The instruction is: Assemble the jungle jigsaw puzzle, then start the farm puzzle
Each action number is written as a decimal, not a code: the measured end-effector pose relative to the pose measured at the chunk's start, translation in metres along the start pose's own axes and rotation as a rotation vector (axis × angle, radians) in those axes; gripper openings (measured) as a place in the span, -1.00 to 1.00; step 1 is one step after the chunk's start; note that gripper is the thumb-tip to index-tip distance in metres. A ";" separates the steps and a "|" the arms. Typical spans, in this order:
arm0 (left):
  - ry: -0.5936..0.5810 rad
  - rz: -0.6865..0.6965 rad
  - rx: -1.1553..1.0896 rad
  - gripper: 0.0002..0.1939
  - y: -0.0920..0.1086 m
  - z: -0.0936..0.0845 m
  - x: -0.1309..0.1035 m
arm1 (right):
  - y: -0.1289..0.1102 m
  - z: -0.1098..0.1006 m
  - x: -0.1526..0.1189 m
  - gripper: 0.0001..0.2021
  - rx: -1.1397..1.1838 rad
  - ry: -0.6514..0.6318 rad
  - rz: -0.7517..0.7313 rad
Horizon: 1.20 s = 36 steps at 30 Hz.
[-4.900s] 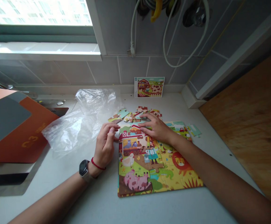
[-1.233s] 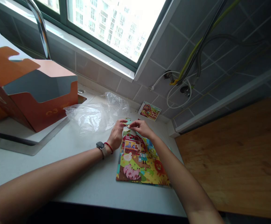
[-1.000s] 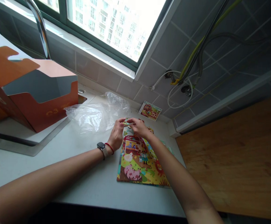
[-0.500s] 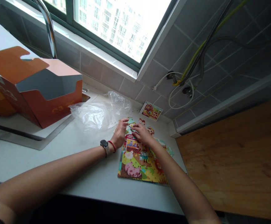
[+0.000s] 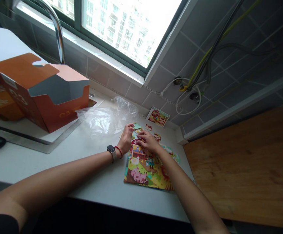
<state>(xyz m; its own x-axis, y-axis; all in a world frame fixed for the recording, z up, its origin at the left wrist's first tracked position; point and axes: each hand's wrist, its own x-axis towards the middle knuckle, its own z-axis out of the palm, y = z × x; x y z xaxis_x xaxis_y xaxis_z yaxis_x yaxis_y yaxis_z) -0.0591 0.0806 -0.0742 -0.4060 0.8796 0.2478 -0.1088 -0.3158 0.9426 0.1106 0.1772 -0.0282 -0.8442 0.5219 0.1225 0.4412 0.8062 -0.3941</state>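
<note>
A farm-scene jigsaw puzzle (image 5: 139,175) lies on the counter, showing a pink pig, a white hen and a red barn. At its upper left edge rests my left hand (image 5: 125,140), fingers bent and slightly apart, with a watch and a red cord on the wrist. My right hand (image 5: 148,141) reaches over the top part of the puzzle, its fingertips closed on a small puzzle piece that they largely hide. Just beyond the fingertips are a pale green piece (image 5: 136,126) and, farther right, loose cow-patterned pieces (image 5: 157,136). My right forearm covers the puzzle's right side.
A picture card (image 5: 158,117) leans at the tiled wall. Crumpled clear plastic (image 5: 102,121) lies left of my hands. An open orange box (image 5: 65,112) stands farther left, near a chrome faucet (image 5: 58,35). To the right is a wooden panel (image 5: 241,162); cables (image 5: 206,61) hang above.
The view has shifted slightly, so the box appears farther right. My right fingertips have drawn back a little toward me on the puzzle. My left hand stays at the puzzle's edge.
</note>
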 end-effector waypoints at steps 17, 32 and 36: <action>0.000 -0.028 0.009 -0.38 0.004 0.000 0.000 | -0.010 0.035 -0.011 -0.71 0.261 0.314 0.161; -0.120 0.172 0.169 -0.51 0.018 -0.006 -0.001 | -0.021 0.033 -0.011 -0.83 0.208 0.467 0.230; -0.138 0.198 0.257 -0.58 0.022 -0.005 0.000 | -0.026 0.021 -0.019 -0.78 0.174 0.622 0.317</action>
<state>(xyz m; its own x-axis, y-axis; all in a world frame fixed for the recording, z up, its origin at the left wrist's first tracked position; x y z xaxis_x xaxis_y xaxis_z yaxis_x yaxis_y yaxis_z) -0.0659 0.0722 -0.0548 -0.2677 0.8559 0.4425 0.1983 -0.4005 0.8946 0.1091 0.1404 -0.0399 -0.3307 0.8274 0.4540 0.5375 0.5605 -0.6300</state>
